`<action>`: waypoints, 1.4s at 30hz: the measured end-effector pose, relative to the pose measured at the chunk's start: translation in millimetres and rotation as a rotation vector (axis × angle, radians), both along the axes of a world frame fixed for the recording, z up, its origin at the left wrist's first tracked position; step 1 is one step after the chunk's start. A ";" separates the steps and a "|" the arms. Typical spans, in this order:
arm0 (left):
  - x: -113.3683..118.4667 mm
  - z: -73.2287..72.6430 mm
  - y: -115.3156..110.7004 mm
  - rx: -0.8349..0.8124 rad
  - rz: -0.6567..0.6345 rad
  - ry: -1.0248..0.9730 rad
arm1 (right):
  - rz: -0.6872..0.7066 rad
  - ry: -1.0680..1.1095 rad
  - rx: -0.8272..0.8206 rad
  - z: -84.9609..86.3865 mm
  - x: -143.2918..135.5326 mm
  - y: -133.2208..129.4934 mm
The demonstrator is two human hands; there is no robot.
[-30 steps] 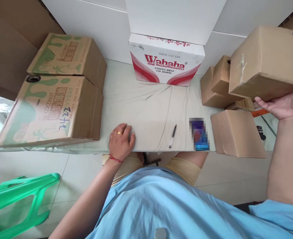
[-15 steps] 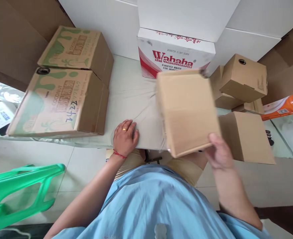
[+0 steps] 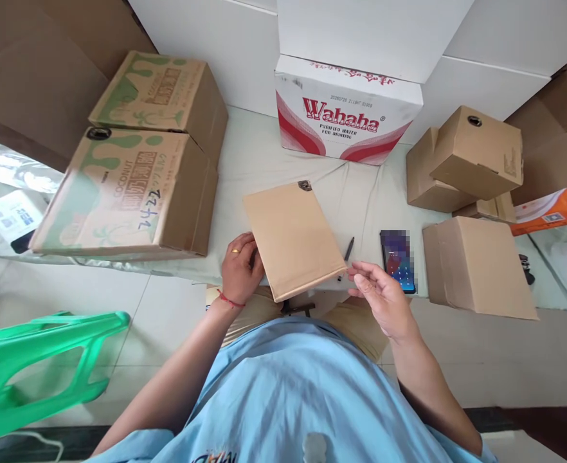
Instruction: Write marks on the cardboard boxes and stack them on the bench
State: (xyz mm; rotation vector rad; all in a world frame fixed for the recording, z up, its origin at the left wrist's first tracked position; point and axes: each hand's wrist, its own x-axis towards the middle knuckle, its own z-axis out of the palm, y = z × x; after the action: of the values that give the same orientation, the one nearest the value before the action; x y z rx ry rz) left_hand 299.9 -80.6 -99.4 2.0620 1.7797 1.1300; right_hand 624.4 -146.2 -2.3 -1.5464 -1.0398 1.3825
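A flat-topped brown cardboard box (image 3: 296, 235) sits at an angle in front of me, its near edge close to the front of the cloth-covered table (image 3: 249, 148). A dark round mark shows at its far corner. My left hand (image 3: 241, 267), with a ring and a red string bracelet, is curled against the box's left side; its fingertips are partly hidden there. My right hand (image 3: 382, 296) is beside the near right corner, fingers apart, the fingertips touching or almost touching it. A black pen (image 3: 349, 249) and a lit phone (image 3: 398, 260) lie to the right.
Two printed coconut cartons (image 3: 114, 193) stand on the left. A white and red Wahaha carton (image 3: 346, 116) is at the back. Several plain boxes (image 3: 476, 154) and an orange bottle (image 3: 553, 206) are at the right. A green stool (image 3: 90, 366) stands on the floor at left.
The cardboard box has moved left and down to my left hand, uncovering the pen and phone. My right hand has loosened from its corner. My left fingers have moved against its side.
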 end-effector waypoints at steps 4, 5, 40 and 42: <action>5.7 19.6 -27.4 0.005 0.062 -0.175 | -0.060 -0.149 0.061 -8.6 3.3 -7.7; 8.5 24.5 -36.6 -0.032 0.047 -0.222 | -0.052 -0.155 0.077 -10.2 0.8 -6.8; 35.2 122.1 -53.3 0.032 -0.504 -0.580 | -0.083 0.445 -0.134 -1.6 -30.6 7.7; 30.4 127.6 -48.4 0.019 -0.498 -0.587 | -0.065 0.435 -0.110 6.5 -33.8 3.3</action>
State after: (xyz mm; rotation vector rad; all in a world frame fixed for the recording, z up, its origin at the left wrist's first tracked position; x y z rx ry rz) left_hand 330.3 -129.1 28.3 1.7705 0.9254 1.3872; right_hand 590.6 -142.9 4.1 -1.2606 -0.6512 1.6569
